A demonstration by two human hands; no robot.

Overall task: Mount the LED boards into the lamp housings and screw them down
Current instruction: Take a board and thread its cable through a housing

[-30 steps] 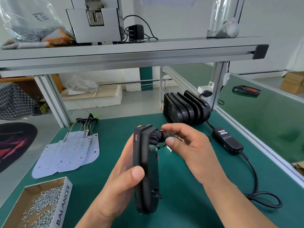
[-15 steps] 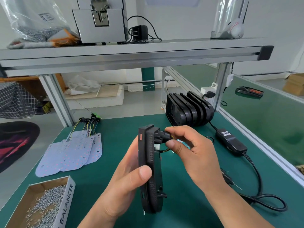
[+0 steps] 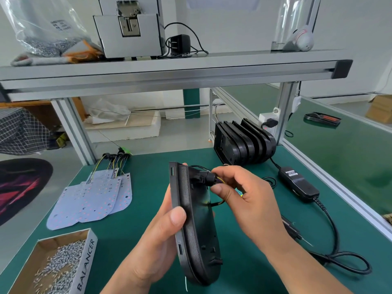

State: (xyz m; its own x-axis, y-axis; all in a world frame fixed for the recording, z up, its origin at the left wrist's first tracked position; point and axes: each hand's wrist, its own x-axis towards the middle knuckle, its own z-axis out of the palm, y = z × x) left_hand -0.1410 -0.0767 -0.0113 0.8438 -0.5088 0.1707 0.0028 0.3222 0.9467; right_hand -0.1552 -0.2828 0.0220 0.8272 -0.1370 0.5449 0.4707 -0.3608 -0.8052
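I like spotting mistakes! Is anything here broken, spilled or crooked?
Nothing stands out. The screws sit inside their box, the LED boards lie fanned flat, the spare housings lean in a row. The left hand holds one housing; the right hand pinches its connector.

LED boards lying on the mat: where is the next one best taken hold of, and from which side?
Likely at the far end, where the wires leave the LED boards, pinching from above. The boards lie flat and overlapped on the mat, leaving thin edges little to pinch, while the wired end seems to rise off it. Topmost board unclear.
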